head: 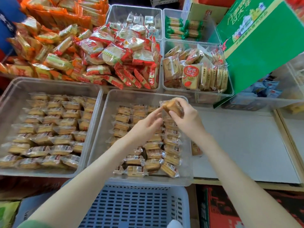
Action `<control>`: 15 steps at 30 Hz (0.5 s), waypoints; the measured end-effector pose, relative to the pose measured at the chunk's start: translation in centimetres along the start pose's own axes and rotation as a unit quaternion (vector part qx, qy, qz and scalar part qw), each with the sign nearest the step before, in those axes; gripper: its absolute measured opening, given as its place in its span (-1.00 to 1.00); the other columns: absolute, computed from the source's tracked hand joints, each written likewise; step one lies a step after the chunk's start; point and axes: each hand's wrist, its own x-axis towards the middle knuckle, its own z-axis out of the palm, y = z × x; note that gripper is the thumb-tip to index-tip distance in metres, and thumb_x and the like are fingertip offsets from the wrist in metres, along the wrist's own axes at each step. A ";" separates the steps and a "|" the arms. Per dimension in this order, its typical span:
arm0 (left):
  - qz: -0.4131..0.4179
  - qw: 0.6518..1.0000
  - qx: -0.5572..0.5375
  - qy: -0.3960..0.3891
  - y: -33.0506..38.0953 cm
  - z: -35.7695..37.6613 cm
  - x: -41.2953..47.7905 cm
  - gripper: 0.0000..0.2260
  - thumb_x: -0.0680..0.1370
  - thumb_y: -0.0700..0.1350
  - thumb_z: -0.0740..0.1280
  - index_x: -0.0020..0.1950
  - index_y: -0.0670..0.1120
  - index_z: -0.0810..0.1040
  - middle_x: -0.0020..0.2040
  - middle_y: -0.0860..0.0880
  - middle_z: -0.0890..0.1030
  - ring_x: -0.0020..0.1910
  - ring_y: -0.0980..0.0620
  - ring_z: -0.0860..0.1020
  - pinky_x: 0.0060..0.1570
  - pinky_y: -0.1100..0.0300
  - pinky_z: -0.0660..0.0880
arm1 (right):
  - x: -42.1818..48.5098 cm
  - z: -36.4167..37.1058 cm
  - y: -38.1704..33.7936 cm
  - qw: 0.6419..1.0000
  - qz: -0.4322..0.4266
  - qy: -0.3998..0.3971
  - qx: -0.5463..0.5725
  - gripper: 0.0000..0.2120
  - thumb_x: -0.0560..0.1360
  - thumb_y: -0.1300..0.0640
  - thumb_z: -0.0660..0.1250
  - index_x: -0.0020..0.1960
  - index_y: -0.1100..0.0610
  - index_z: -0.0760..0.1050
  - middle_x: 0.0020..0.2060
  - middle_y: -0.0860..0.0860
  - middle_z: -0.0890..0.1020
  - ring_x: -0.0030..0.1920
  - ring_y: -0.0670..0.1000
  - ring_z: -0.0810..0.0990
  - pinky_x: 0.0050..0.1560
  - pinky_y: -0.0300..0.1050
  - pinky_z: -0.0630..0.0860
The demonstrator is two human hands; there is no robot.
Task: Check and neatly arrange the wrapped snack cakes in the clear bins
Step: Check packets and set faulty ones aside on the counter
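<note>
Right hand [185,117] has one wrapped snack cake [172,106] gripped, thumb on the near side and fingers curled over the far side. The cake's tilted: its long axis runs from up on the left-hand side down toward the right palm, with a broad golden face turned up and left. The clear wrapper end pokes out toward the left hand [146,126]. That hand's fingers are mostly straight and loose, tips just touching the wrapper end. Honestly can't tell if it's actually pinching it. Both forearms come in from below and angle toward each other, so the hands meet above the far right corner of a clear bin [148,93].

Right under the hands that bin holds packed cakes [153,163] in rough columns, long sides mostly running left-right. There's a bare strip of bin floor left of the left wrist and another along the far wall.

Left of the left hand, right beside this bin, is a second clear bin [49,79] with tidier rows. Right of the right hand is open pale shelf top [238,145], with one stray pack [196,148] just outside the bin wall. Beyond the hands there's another bin [205,94] of red-labelled cakes standing on edge, and a green carton [263,46] leaning in past the right hand. Between the forearms, nearest the person, is a blue slotted basket [139,206].
</note>
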 end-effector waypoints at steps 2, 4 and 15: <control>0.017 0.960 0.278 0.022 -3.0 0.0 1.7 -0.40 0.64 0.17 0.10 0.61 0.05 -0.04 0.60 -0.05 0.09 0.58 -0.02 0.03 0.53 -0.02 0.00 | 2.1 0.5 1.8 0.996 -0.036 -0.017 -0.082 -0.65 0.51 0.23 0.37 0.28 0.14 0.46 0.10 0.01 0.55 0.08 -0.03 0.50 0.10 -0.35 0.36; 0.015 0.916 0.400 0.011 -5.4 0.3 3.1 -0.34 0.62 0.27 0.03 0.60 0.07 -0.19 0.61 -0.07 -0.13 0.58 -0.04 -0.22 0.52 -0.11 -0.24 | 3.8 1.4 3.6 0.972 -0.055 -0.020 -0.229 -0.64 0.51 0.22 0.35 0.31 0.13 0.46 0.16 0.06 0.57 0.19 0.09 0.48 0.23 -0.07 0.24; 0.045 0.880 0.472 0.028 -9.6 0.7 4.3 -0.36 0.52 0.41 -0.21 0.50 0.21 -0.34 0.59 0.01 -0.22 0.56 0.04 -0.28 0.49 -0.07 -0.36 | 5.5 4.9 5.1 0.828 -0.064 -0.016 -0.556 -0.58 0.23 0.42 0.25 0.05 0.16 0.41 -0.07 0.08 0.54 -0.04 0.11 0.49 0.00 -0.03 0.20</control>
